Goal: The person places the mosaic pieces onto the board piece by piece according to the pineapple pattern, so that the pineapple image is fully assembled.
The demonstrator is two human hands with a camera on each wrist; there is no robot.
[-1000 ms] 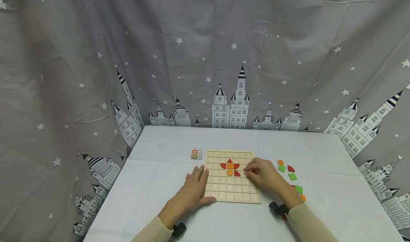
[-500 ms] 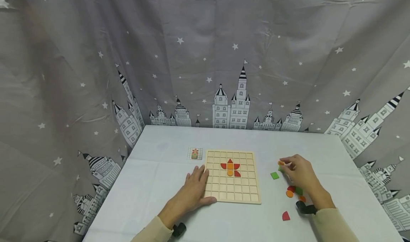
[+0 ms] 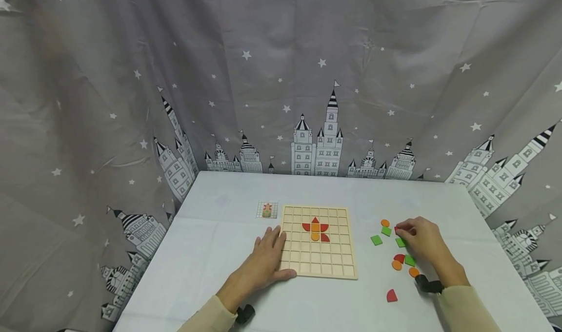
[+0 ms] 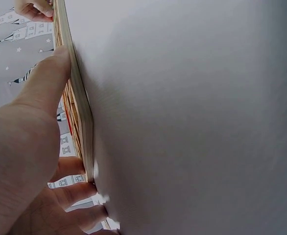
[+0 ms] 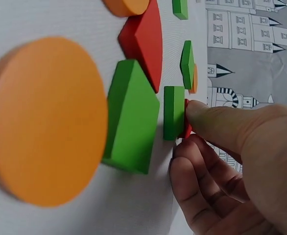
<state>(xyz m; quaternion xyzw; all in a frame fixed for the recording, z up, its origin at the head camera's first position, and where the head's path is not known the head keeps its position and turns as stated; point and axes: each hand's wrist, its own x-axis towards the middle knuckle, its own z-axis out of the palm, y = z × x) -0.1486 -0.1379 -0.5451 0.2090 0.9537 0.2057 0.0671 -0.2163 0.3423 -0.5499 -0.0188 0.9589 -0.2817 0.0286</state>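
Observation:
The light wooden grid board (image 3: 316,268) lies in the middle of the white table. On it sit a red triangle (image 3: 315,220), an orange square (image 3: 315,228), an orange disc (image 3: 315,236) and several red quarter-circle pieces. My left hand (image 3: 262,259) rests along the board's left edge with fingers extended; the left wrist view shows the thumb touching the board's rim (image 4: 86,127). To the right of the board, my right hand (image 3: 423,239) pinches a red quarter-circle piece (image 5: 186,128), partly hidden by the thumb, beside a green square (image 5: 173,112).
A small pattern card (image 3: 267,210) lies left of the board. Loose orange discs (image 3: 385,222), green squares (image 3: 376,240) and red quarter-circle pieces (image 3: 392,296) are spread on the table at right. A grey castle-print curtain (image 3: 263,78) hangs behind.
My right hand has moved from the board's right side over to the loose pieces, passing the orange disc, and now grips a red quarter-circle piece. The left hand stays put.

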